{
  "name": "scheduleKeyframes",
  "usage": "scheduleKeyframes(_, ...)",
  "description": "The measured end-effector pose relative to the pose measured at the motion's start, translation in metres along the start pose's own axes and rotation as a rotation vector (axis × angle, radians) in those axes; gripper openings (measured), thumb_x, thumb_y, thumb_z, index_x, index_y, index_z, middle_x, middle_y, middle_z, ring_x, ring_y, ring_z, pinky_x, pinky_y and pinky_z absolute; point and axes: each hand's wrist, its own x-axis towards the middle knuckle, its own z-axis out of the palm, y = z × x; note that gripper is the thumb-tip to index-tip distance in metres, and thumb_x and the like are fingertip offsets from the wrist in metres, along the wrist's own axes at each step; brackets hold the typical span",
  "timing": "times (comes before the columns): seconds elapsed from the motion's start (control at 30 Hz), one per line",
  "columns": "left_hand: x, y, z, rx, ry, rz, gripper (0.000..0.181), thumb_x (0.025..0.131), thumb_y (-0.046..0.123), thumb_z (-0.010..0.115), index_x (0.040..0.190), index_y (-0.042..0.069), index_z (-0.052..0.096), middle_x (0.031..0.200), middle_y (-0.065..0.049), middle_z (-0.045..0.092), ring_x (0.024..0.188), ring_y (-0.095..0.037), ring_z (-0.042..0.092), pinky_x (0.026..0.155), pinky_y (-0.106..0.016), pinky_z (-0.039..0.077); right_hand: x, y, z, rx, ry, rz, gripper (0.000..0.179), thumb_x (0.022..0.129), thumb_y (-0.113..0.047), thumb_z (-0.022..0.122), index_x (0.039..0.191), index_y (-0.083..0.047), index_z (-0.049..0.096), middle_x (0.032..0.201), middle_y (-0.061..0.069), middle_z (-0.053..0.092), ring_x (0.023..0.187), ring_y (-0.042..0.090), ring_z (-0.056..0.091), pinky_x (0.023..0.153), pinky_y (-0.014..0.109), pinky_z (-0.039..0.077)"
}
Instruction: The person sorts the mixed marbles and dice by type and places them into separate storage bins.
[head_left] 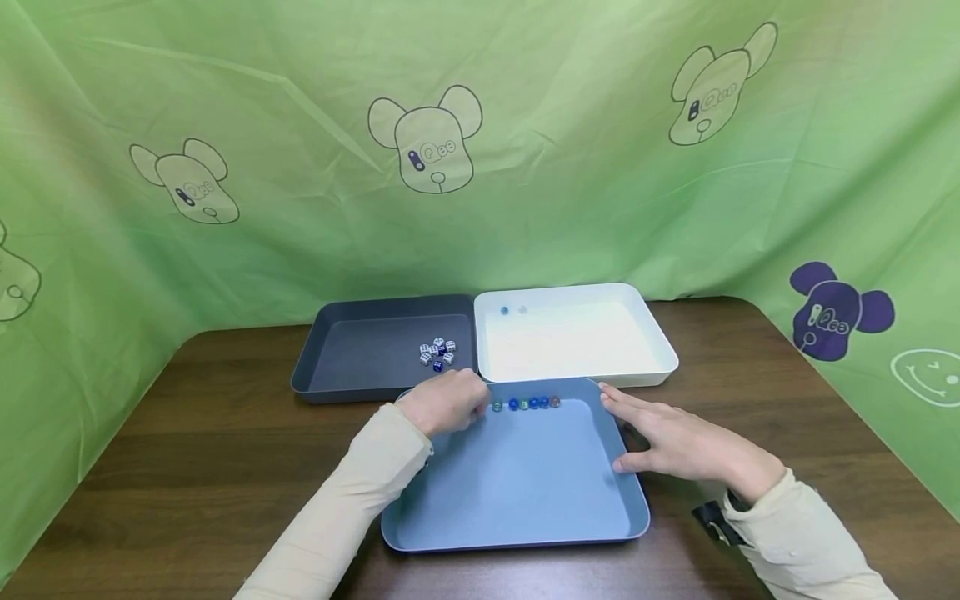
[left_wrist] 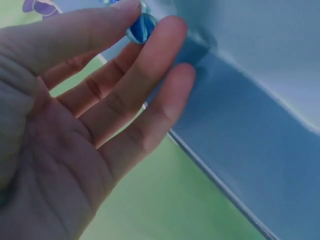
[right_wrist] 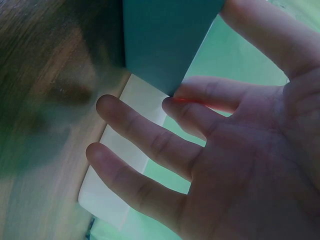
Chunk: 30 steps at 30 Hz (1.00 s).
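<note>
Over the back left corner of the blue tray (head_left: 525, 492), my left hand (head_left: 447, 402) pinches a clear glass marble with a blue swirl (left_wrist: 141, 28) between thumb and fingers. In the head view that marble is hidden by the hand. To its right, a row of several glass marbles (head_left: 534, 402), blue, greenish and brownish, lies along the tray's back inner edge. My right hand (head_left: 678, 437) rests at the tray's right side, fingers spread and fairly straight. Its fingertips touch the back right corner; the thumb lies on the right rim.
Behind the blue tray stand a dark grey tray (head_left: 360, 354) with several white and blue dice (head_left: 438, 350), and a white tray (head_left: 577, 333) holding a blue marble (head_left: 505, 310) and a clear one (head_left: 522, 310). A green patterned cloth (head_left: 300, 208) hangs behind the brown wooden table (head_left: 225, 467).
</note>
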Motion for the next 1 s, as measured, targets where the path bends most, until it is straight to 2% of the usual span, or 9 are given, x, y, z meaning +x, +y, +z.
scheduleKeyframes(0.13,0.002,0.001,-0.004,-0.019,0.012,0.013,0.053,0.086,-0.018,0.062,0.056,0.017,0.036,0.060,0.005,0.028,0.053,-0.007,0.023,0.050,-0.020,0.019,0.000,0.000,0.000,0.000,0.000,-0.002,0.083,0.090,-0.037,0.076,0.147,0.013,0.041,0.157,0.030,0.032,0.136,0.051,0.040,0.104,0.063,0.037)
scheduleKeyframes(0.23,0.003,0.001,-0.008,-0.018,0.031,0.020,0.047,0.087,-0.016,0.065,0.056,0.014,0.046,0.063,0.005,0.035,0.055,-0.007,0.026,0.050,-0.020,0.022,0.001,0.000,0.000,0.000,0.001,-0.003,0.084,0.090,-0.037,0.076,0.147,0.013,0.041,0.157,0.030,0.032,0.136,0.051,0.040,0.104,0.063,0.037)
scheduleKeyframes(0.33,0.004,0.002,-0.011,-0.002,0.047,0.031,0.034,0.087,-0.014,0.067,0.062,0.009,0.063,0.068,0.002,0.050,0.059,-0.008,0.035,0.052,-0.020,0.029,0.000,0.000,0.000,0.002,0.000,-0.002,0.084,0.090,-0.037,0.076,0.147,0.013,0.041,0.157,0.030,0.032,0.136,0.051,0.039,0.104,0.063,0.037)
scheduleKeyframes(0.43,0.005,0.002,-0.013,0.020,0.069,0.048,0.022,0.087,-0.014,0.068,0.078,0.004,0.076,0.078,-0.003,0.065,0.066,-0.009,0.053,0.057,-0.020,0.043,0.000,0.000,0.000,0.006,-0.003,0.002,0.084,0.090,-0.037,0.076,0.147,0.013,0.041,0.157,0.030,0.031,0.136,0.052,0.039,0.104,0.063,0.037)
scheduleKeyframes(0.5,0.005,0.002,-0.015,0.029,0.080,0.058,0.022,0.086,-0.015,0.067,0.088,0.003,0.079,0.086,-0.006,0.070,0.076,-0.013,0.065,0.065,-0.022,0.051,0.000,0.000,0.000,0.006,-0.004,0.002,0.084,0.090,-0.037,0.076,0.147,0.013,0.041,0.157,0.030,0.031,0.136,0.052,0.039,0.104,0.063,0.037)
scheduleKeyframes(0.57,0.006,0.002,-0.016,0.037,0.089,0.066,0.024,0.086,-0.016,0.067,0.095,0.003,0.080,0.092,-0.008,0.072,0.086,-0.017,0.071,0.073,-0.025,0.055,0.000,0.000,0.000,0.006,-0.003,0.002,0.084,0.090,-0.037,0.076,0.147,0.013,0.041,0.157,0.030,0.031,0.136,0.052,0.039,0.104,0.063,0.037)
scheduleKeyframes(0.8,0.011,-0.003,-0.018,0.044,0.101,0.063,0.026,0.087,-0.015,0.066,0.099,0.003,0.080,0.096,-0.008,0.073,0.093,-0.020,0.071,0.080,-0.028,0.056,0.000,-0.001,0.000,0.007,-0.008,0.008,0.084,0.090,-0.038,0.077,0.148,0.013,0.041,0.158,0.029,0.031,0.137,0.051,0.039,0.104,0.063,0.038)
scheduleKeyframes(1.0,0.014,-0.009,-0.018,0.089,0.116,0.055,0.020,0.090,-0.007,0.069,0.099,0.007,0.080,0.096,-0.005,0.074,0.090,-0.019,0.071,0.079,-0.032,0.056,-0.001,-0.001,-0.001,0.007,-0.009,0.011,0.084,0.090,-0.038,0.077,0.148,0.012,0.041,0.158,0.029,0.031,0.137,0.051,0.039,0.104,0.063,0.038)
